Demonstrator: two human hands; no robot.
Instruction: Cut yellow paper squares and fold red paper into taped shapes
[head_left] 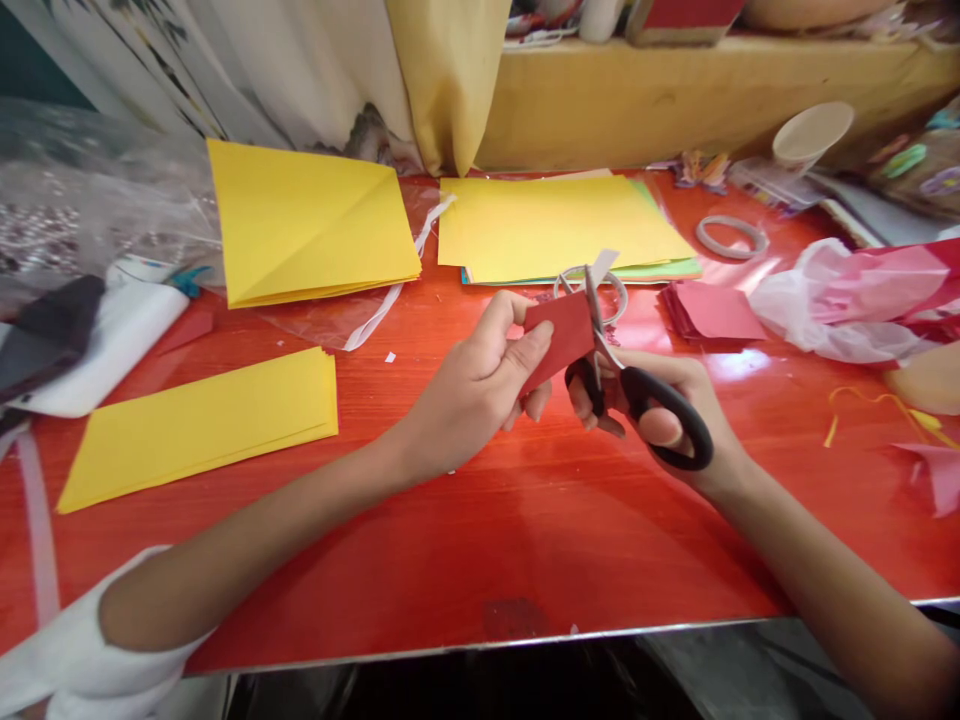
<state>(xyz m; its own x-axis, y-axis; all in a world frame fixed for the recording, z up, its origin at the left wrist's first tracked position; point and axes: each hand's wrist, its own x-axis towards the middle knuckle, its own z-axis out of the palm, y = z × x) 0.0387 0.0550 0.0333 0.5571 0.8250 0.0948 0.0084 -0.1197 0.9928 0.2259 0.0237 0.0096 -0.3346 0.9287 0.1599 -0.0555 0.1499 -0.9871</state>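
Pinched between the thumb and fingers of my left hand (pixel 480 375) is a small piece of red paper (pixel 564 335), held above the table. My right hand (pixel 686 400) grips black-handled scissors (pixel 679 420), thumb through one loop and fingers through the other. The scissor blades point away from me and meet the right edge of the red paper. By the blade tips a small whitish strip (pixel 604 264) shows; whether it is attached to the red paper I cannot tell. Behind the blades a ring of white tape (pixel 619 298) is partly hidden.
Yellow paper lies in a folded stack (pixel 315 225), a sheet pile (pixel 555 225) and a long strip stack (pixel 210 425). Red paper pieces (pixel 712 312) sit at right, beside a pink-and-white plastic bag (pixel 840 300). Farther back are a tape roll (pixel 731 238) and a paper cup (pixel 814 135).
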